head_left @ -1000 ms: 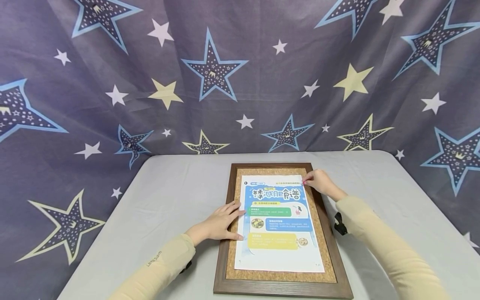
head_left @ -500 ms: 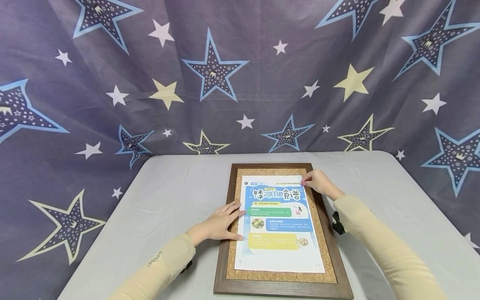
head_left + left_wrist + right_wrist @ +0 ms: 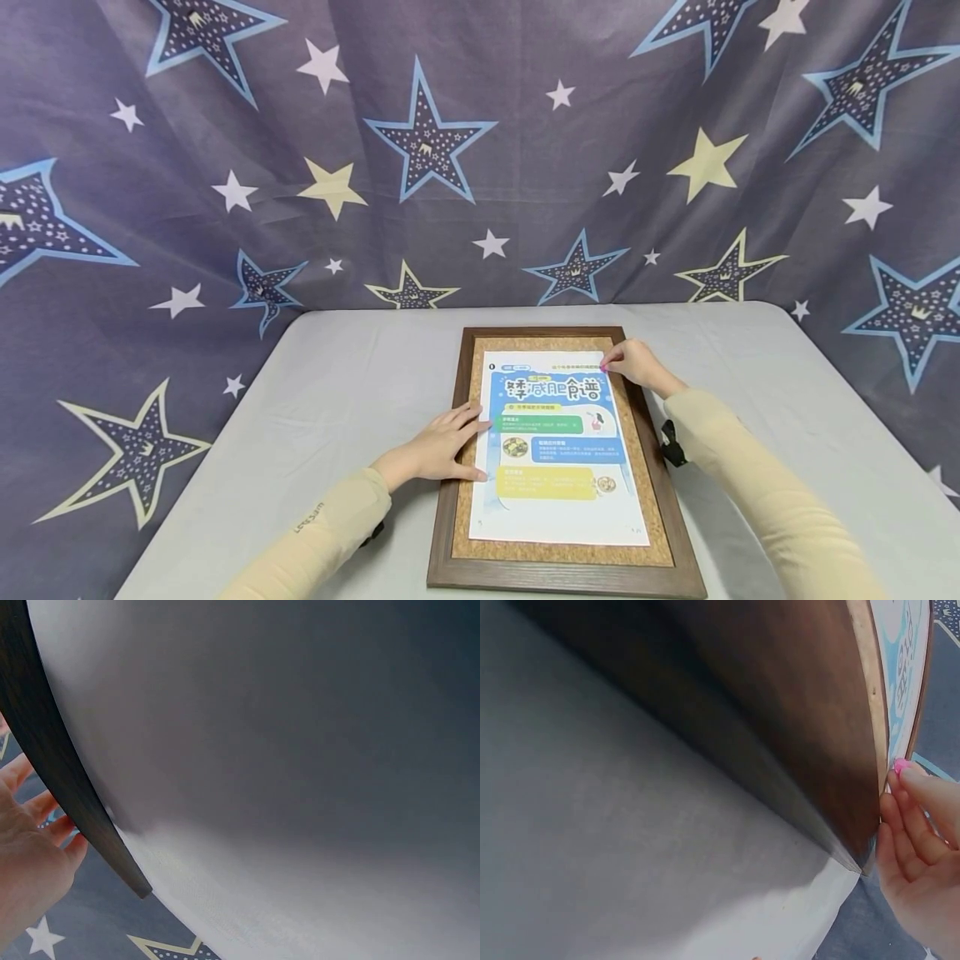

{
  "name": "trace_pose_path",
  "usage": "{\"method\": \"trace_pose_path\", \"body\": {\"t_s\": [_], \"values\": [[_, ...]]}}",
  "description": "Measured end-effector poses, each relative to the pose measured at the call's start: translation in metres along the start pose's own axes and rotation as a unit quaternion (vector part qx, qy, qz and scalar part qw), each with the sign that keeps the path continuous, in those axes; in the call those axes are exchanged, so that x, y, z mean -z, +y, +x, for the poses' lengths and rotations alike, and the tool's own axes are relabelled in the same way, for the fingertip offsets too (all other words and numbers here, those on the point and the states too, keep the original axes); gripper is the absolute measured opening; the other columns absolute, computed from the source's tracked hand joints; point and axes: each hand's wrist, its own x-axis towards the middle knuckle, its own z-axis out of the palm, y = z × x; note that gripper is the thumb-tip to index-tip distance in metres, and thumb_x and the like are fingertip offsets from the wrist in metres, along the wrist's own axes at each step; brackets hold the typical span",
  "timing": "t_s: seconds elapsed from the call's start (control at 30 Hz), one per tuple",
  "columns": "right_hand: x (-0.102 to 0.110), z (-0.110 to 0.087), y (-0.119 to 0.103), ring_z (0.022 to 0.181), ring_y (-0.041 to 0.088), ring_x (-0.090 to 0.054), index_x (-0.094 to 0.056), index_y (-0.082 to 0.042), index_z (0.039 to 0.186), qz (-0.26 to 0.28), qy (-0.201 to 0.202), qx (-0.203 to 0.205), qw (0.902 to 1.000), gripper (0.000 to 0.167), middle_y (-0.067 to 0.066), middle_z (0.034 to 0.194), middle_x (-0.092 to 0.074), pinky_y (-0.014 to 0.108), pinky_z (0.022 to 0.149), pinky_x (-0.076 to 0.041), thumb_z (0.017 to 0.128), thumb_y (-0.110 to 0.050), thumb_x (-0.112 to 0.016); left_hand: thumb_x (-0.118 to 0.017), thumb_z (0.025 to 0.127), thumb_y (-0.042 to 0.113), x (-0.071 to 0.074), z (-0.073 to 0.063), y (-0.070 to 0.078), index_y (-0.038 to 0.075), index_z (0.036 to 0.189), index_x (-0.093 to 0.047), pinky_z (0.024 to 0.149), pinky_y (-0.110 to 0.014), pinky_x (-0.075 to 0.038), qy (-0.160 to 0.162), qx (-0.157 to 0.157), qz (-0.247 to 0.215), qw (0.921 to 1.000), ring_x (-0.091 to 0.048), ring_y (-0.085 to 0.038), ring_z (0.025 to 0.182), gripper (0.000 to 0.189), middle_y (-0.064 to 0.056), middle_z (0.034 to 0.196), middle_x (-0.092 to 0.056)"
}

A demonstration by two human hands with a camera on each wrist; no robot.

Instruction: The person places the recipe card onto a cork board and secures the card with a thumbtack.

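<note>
A printed paper sheet in blue, green and yellow lies on a cork board with a brown wooden frame. At the sheet's top right corner my right hand pinches a pink push pin between thumb and fingertips. How deep the pin sits cannot be seen. My left hand rests across the frame's left side, fingers spread, with fingertips touching the sheet's left edge. In the left wrist view that hand shows partly behind the dark frame edge.
The board lies on a table with a pale grey cloth. Behind it hangs a dark curtain printed with stars. A small black mark or object shows at the sheet's top left corner; its kind is unclear.
My right hand and forearm have shifted slightly left, with the pink push pin at the sheet's corner. The left hand and the board have stayed in place.
</note>
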Motion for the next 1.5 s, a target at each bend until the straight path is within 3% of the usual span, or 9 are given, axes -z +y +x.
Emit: {"method": "trace_pose_path", "body": {"t_s": [0.23,0.43,0.57,0.67,0.83,1.03,1.23,1.37,1.5], "values": [[-0.002,0.005,0.008,0.074,0.023,-0.059,-0.069,0.003,0.072,0.020,-0.012,-0.001,0.9997,0.010,0.013,0.075,-0.066,0.037,0.069,-0.047,0.077,0.001,-0.061,-0.053,0.077,0.059,-0.001,0.000,-0.001,0.013,0.138,-0.030,0.105,-0.048,-0.014,0.000,0.000,-0.002,1.0000,-0.009,-0.031,0.133,0.081,-0.014,0.145,-0.017],[-0.044,0.048,0.115,0.063,0.009,-0.054,-0.071,-0.018,0.067,0.019,-0.005,0.026,0.9995,0.010,-0.006,0.069,-0.066,0.024,0.057,-0.043,0.076,-0.015,-0.068,-0.053,0.077,0.060,-0.002,0.001,-0.002,0.013,0.139,-0.030,0.105,-0.049,-0.014,0.001,-0.001,0.001,1.0000,-0.009,-0.031,0.134,0.081,-0.014,0.145,-0.017],[-0.074,0.077,0.185,0.065,0.010,-0.054,-0.070,-0.025,0.068,-0.005,-0.018,0.008,0.9998,0.008,-0.008,0.073,-0.066,0.027,0.059,-0.042,0.076,-0.023,-0.069,-0.053,0.077,0.060,-0.001,0.001,-0.001,0.013,0.139,-0.030,0.105,-0.049,-0.014,-0.001,0.001,0.000,1.0000,-0.009,-0.031,0.133,0.081,-0.014,0.145,-0.017],[-0.107,0.111,0.267,0.067,0.011,-0.055,-0.070,-0.030,0.069,-0.016,-0.028,0.000,0.9995,0.007,-0.011,0.075,-0.065,0.029,0.059,-0.042,0.073,-0.035,-0.071,-0.053,0.077,0.059,-0.001,0.001,0.000,0.013,0.139,-0.030,0.105,-0.049,-0.014,-0.002,0.002,-0.002,1.0000,-0.009,-0.031,0.133,0.081,-0.014,0.145,-0.017],[-0.129,0.134,0.318,0.068,0.011,-0.057,-0.070,-0.033,0.068,-0.026,-0.035,-0.007,0.9990,0.010,-0.014,0.075,-0.065,0.031,0.059,-0.043,0.071,-0.042,-0.071,-0.054,0.077,0.059,-0.001,0.000,0.000,0.012,0.138,-0.030,0.105,-0.049,-0.014,0.000,0.000,-0.003,1.0000,-0.010,-0.031,0.133,0.081,-0.015,0.145,-0.017],[-0.121,0.129,0.303,0.072,0.010,-0.058,-0.069,-0.035,0.066,-0.016,-0.038,-0.025,0.9988,0.009,-0.016,0.077,-0.065,0.031,0.064,-0.045,0.070,-0.043,-0.071,-0.054,0.077,0.059,-0.001,0.000,-0.001,0.012,0.139,-0.030,0.105,-0.049,-0.014,-0.001,0.001,-0.003,1.0000,-0.009,-0.031,0.133,0.081,-0.014,0.145,-0.017],[-0.092,0.100,0.236,0.064,0.009,-0.054,-0.071,-0.026,0.068,0.010,-0.025,0.027,0.9992,0.013,-0.010,0.073,-0.065,0.026,0.056,-0.040,0.073,-0.038,-0.070,-0.053,0.077,0.059,-0.001,0.000,-0.001,0.013,0.139,-0.030,0.105,-0.049,-0.014,-0.003,0.002,-0.005,1.0000,-0.009,-0.031,0.134,0.081,-0.014,0.145,-0.016],[-0.071,0.080,0.183,0.071,0.018,-0.057,-0.073,-0.012,0.074,-0.004,-0.035,0.011,0.9993,0.011,0.003,0.080,-0.068,0.031,0.062,-0.043,0.078,-0.021,-0.068,-0.053,0.077,0.060,-0.001,0.000,-0.001,0.013,0.139,-0.030,0.105,-0.049,-0.014,-0.003,0.002,-0.005,1.0000,-0.009,-0.030,0.134,0.081,-0.014,0.145,-0.016],[-0.075,0.082,0.193,0.073,0.017,-0.057,-0.073,-0.015,0.073,-0.007,-0.025,0.008,0.9996,0.008,0.001,0.080,-0.067,0.031,0.063,-0.044,0.077,-0.020,-0.069,-0.053,0.077,0.060,-0.002,0.000,-0.001,0.013,0.139,-0.030,0.105,-0.049,-0.014,-0.002,0.001,-0.005,1.0000,-0.009,-0.031,0.134,0.081,-0.014,0.145,-0.017]]}}
